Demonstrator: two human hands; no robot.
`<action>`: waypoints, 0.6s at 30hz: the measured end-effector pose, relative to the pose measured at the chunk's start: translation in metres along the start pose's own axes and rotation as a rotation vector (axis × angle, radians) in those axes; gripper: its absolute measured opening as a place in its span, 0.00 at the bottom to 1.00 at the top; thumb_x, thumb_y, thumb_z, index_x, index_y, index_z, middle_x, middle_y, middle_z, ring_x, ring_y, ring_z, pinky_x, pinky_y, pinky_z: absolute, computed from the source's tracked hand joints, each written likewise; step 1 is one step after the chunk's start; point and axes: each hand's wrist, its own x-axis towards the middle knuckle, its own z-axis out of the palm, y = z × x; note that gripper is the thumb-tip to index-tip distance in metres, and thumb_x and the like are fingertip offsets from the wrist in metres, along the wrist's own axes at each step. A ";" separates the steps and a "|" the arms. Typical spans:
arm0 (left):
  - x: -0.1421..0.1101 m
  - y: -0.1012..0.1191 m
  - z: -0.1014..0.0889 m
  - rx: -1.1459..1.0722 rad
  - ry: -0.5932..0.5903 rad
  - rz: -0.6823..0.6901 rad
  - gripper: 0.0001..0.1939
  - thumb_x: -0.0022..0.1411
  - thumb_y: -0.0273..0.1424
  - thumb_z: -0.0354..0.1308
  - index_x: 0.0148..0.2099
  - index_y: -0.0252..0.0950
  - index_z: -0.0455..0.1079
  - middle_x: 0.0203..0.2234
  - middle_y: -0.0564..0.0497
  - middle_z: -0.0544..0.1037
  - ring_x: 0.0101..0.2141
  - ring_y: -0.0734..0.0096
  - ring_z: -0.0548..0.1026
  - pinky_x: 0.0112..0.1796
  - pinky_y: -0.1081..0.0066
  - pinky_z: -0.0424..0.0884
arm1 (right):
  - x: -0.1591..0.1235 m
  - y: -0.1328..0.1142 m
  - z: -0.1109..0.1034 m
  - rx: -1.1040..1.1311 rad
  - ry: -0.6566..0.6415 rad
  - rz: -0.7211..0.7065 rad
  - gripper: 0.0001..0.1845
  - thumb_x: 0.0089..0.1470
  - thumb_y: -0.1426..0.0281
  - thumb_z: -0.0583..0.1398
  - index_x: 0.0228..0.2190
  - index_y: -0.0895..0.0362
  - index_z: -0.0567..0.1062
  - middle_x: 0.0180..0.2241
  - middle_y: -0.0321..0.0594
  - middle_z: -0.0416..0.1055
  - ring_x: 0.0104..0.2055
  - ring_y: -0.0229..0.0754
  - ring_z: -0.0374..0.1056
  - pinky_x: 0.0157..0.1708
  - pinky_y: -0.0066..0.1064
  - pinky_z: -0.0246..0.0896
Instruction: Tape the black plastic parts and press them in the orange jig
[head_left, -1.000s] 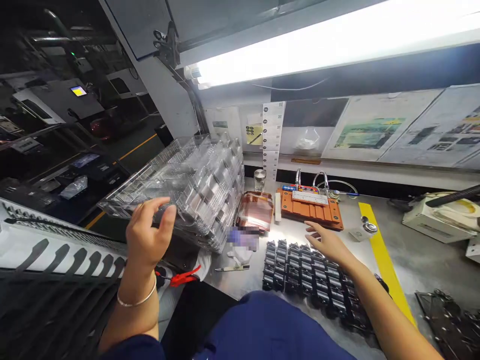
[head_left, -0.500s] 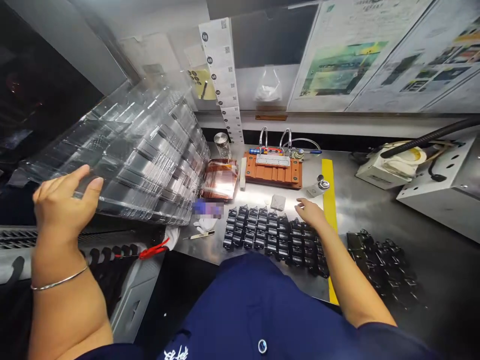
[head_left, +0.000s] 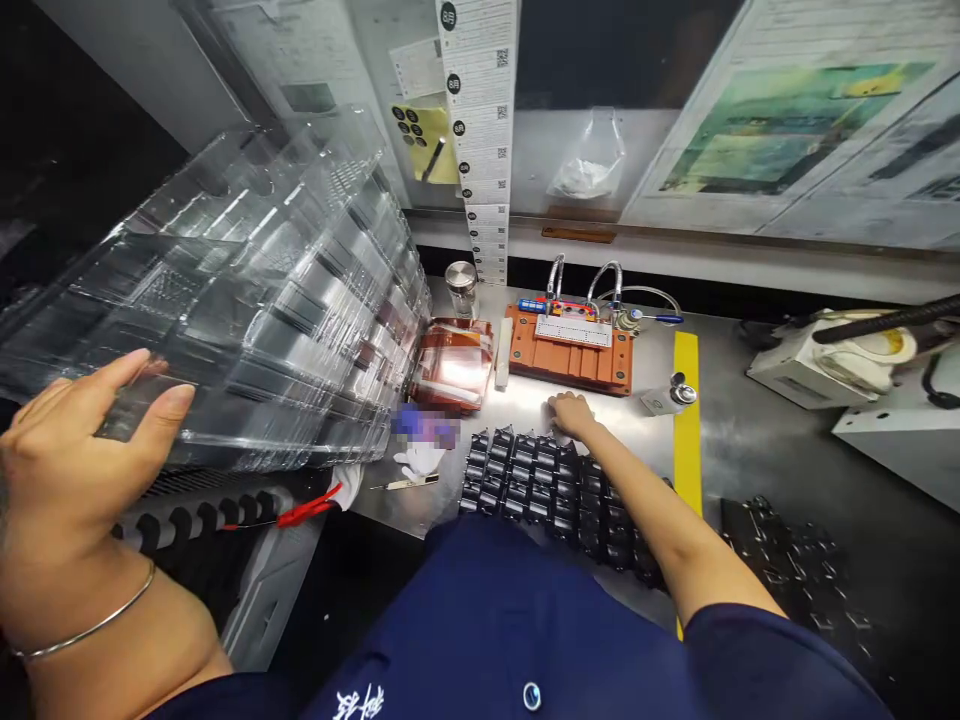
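Note:
My left hand (head_left: 97, 430) is at the lower left corner of a tall stack of clear plastic trays (head_left: 285, 310). Its thumb and fingers are spread; whether it touches the trays I cannot tell. On the metal bench, my right hand (head_left: 571, 413) is reached out with its fingers curled down, just behind rows of black plastic parts (head_left: 536, 480). Whatever lies under those fingers is hidden. Behind that hand is an orange fixture (head_left: 570, 355) with a perforated white bar and two bent metal hoses.
A metal-topped dispenser bottle (head_left: 671, 395) stands near the yellow tape strip (head_left: 688, 430). More black parts (head_left: 795, 560) lie at right. At left are a lidded glass jar (head_left: 461, 288), copper-coloured bags (head_left: 454, 365), red-handled pliers (head_left: 309, 506) and a white-handled tool (head_left: 412, 483).
My right hand has moved left, over the spot where a small white square pad lay; the pad no longer shows. My left hand stays by the trays. The view has shifted.

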 end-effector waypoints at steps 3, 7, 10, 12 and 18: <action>-0.005 0.010 -0.008 0.074 -0.039 0.123 0.23 0.56 0.43 0.59 0.55 0.48 0.71 0.48 0.54 0.77 0.49 0.54 0.74 0.54 0.51 0.64 | 0.005 0.001 -0.001 -0.031 -0.042 0.006 0.14 0.50 0.71 0.63 0.40 0.61 0.74 0.41 0.52 0.74 0.50 0.52 0.64 0.45 0.37 0.55; -0.014 0.007 -0.015 0.122 -0.086 0.109 0.19 0.62 0.38 0.55 0.54 0.43 0.70 0.49 0.50 0.76 0.51 0.57 0.73 0.55 0.53 0.62 | 0.002 -0.004 -0.004 -0.071 -0.042 0.018 0.15 0.50 0.69 0.62 0.41 0.61 0.73 0.44 0.52 0.72 0.50 0.51 0.65 0.41 0.35 0.56; -0.016 -0.003 -0.014 0.152 -0.006 0.102 0.15 0.62 0.38 0.55 0.47 0.38 0.74 0.42 0.46 0.79 0.45 0.57 0.76 0.51 0.54 0.67 | -0.004 -0.008 -0.004 -0.106 -0.006 0.006 0.13 0.50 0.69 0.62 0.40 0.60 0.73 0.46 0.51 0.71 0.49 0.50 0.66 0.38 0.33 0.57; -0.018 -0.005 -0.011 0.157 -0.029 0.104 0.15 0.62 0.39 0.54 0.46 0.36 0.73 0.41 0.44 0.79 0.43 0.58 0.76 0.49 0.55 0.67 | -0.007 -0.007 -0.004 -0.101 0.009 0.008 0.09 0.51 0.70 0.61 0.36 0.59 0.73 0.43 0.49 0.73 0.45 0.48 0.69 0.35 0.31 0.56; -0.059 0.027 0.004 -0.074 -0.007 0.032 0.15 0.62 0.35 0.55 0.50 0.39 0.69 0.44 0.44 0.76 0.49 0.57 0.72 0.55 0.52 0.62 | -0.015 -0.042 -0.044 0.303 0.150 -0.129 0.04 0.50 0.68 0.59 0.28 0.56 0.72 0.25 0.40 0.74 0.29 0.42 0.69 0.31 0.32 0.60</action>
